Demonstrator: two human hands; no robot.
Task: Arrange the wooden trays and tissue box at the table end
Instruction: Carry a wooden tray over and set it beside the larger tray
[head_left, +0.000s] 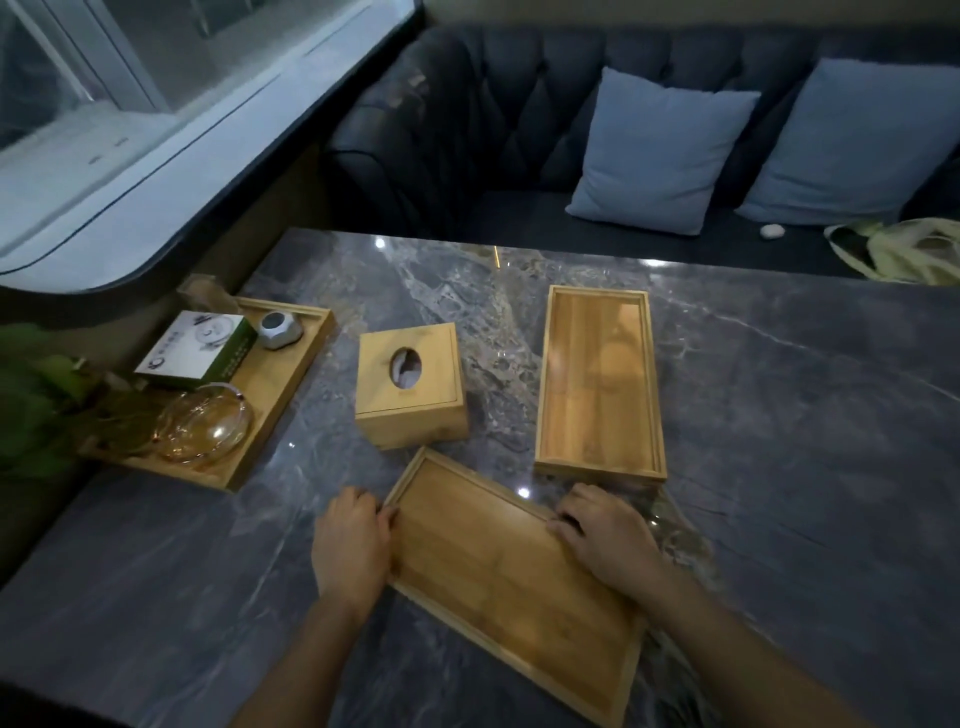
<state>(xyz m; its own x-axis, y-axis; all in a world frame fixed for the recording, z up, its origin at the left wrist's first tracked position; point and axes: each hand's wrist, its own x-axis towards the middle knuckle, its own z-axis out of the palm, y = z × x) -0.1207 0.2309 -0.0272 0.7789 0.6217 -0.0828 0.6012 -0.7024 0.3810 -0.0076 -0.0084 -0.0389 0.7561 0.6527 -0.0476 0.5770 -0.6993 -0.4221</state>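
Note:
A shallow wooden tray lies slanted on the grey marble table near me. My left hand grips its left rim and my right hand grips its far right rim. Beyond it stands a wooden tissue box with an oval opening on top. To the right of the box lies a deeper empty wooden tray, lengthwise away from me. A third wooden tray sits at the left table end, loaded with items.
The left tray carries a green-and-white box, a grey round gadget and an amber glass dish. Green leaves hang over the left edge. A dark sofa with two blue cushions stands behind the table.

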